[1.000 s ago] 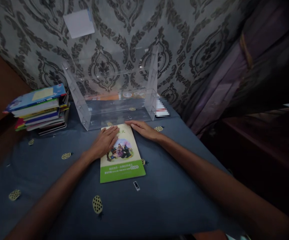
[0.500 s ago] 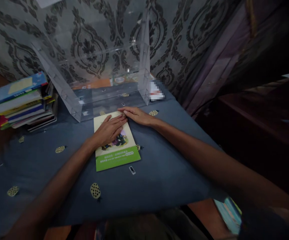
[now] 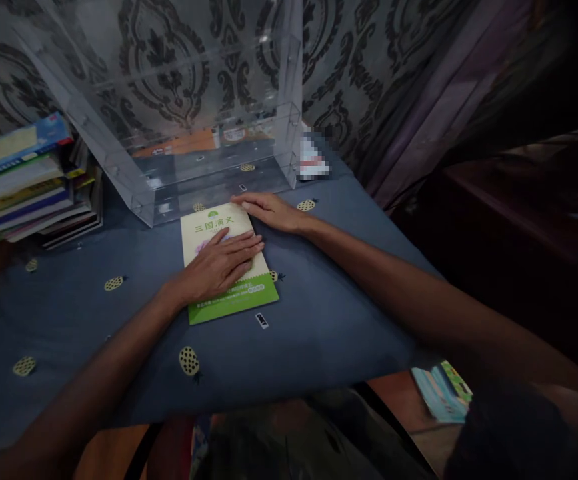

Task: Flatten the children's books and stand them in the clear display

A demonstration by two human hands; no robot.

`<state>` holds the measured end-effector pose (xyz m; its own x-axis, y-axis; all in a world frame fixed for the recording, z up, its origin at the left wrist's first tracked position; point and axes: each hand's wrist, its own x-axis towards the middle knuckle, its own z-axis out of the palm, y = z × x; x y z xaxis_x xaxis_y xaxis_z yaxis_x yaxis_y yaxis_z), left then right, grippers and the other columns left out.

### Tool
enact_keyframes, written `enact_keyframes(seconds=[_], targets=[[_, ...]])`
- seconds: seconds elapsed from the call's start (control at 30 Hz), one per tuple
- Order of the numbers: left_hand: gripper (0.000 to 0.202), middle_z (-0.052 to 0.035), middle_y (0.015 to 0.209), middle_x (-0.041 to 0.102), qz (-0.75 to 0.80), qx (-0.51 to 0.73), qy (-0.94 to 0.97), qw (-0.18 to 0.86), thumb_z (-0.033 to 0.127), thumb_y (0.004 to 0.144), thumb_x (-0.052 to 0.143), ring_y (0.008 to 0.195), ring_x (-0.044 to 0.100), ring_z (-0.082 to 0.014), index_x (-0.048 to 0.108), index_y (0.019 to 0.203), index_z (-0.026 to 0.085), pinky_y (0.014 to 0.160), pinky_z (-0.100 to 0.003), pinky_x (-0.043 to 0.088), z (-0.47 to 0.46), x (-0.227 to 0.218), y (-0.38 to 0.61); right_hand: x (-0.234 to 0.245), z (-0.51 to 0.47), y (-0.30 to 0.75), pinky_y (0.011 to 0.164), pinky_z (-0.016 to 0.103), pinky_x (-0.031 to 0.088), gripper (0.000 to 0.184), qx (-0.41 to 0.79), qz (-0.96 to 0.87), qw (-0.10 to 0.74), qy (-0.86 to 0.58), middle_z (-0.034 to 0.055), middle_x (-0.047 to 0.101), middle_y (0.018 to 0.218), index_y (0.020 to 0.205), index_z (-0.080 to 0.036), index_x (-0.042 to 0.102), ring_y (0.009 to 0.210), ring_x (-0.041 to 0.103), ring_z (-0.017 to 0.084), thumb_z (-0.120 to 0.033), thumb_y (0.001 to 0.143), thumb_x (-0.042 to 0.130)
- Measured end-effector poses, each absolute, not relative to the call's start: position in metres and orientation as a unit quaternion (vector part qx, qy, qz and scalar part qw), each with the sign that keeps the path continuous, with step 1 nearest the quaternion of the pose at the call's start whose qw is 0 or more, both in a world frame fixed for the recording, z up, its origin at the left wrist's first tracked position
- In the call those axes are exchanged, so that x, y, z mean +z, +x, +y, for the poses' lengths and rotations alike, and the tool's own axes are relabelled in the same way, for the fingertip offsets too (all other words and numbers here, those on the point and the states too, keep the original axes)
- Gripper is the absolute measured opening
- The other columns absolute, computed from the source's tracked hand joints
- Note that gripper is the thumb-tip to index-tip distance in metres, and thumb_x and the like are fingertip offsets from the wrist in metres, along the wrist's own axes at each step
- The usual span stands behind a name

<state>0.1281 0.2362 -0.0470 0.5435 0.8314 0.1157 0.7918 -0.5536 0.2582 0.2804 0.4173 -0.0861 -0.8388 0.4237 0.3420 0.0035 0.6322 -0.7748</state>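
A closed book with a cream cover, green Chinese title and green lower band lies flat on the blue tablecloth. Across the middle of its cover rests my left hand, palm down, fingers stretched out and hiding most of the picture. My right hand lies at the book's top right corner, its fingers extended along the edge and touching it. No object is held in either hand.
Behind the book stands a clear acrylic stand. A stack of books is at the left. A pixelated white item sits beyond the stand's right side. More books lie below the table's front right edge.
My left hand has slid down the cover toward the lower band, uncovering the title. My right hand stays by the top corner. The camera view has shifted slightly.
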Motion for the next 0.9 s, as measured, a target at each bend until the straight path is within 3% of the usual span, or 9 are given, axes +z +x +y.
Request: enact_keyframes(seconds=[0.43, 0.9], targets=[[0.045, -0.0005, 0.156, 0.044, 0.410, 0.105, 0.897, 0.125, 0.032, 0.108, 0.031, 0.150, 0.031, -0.0205, 0.038, 0.152, 0.028, 0.127, -0.054, 0.009, 0.202, -0.039, 0.144, -0.083, 0.412, 0.283, 0.115, 0.043, 0.039, 0.042, 0.402, -0.868, 0.258, -0.134, 0.0075, 0.060, 0.143, 0.135, -0.020, 0.061, 0.133, 0.054, 0.021, -0.038, 0.102, 0.041], [0.042, -0.0024, 0.155, 0.045, 0.379, 0.120, 0.909, 0.128, 0.029, 0.107, 0.036, 0.149, 0.032, -0.0207, 0.045, 0.148, 0.026, 0.126, -0.058, 0.008, 0.188, -0.037, 0.149, -0.082, 0.406, 0.286, 0.115, 0.049, 0.038, 0.044, 0.391, -0.875, 0.257, -0.126, 0.0072, 0.058, 0.146, 0.137, -0.022, 0.059, 0.135, 0.052, 0.024, -0.042, 0.102, 0.043]])
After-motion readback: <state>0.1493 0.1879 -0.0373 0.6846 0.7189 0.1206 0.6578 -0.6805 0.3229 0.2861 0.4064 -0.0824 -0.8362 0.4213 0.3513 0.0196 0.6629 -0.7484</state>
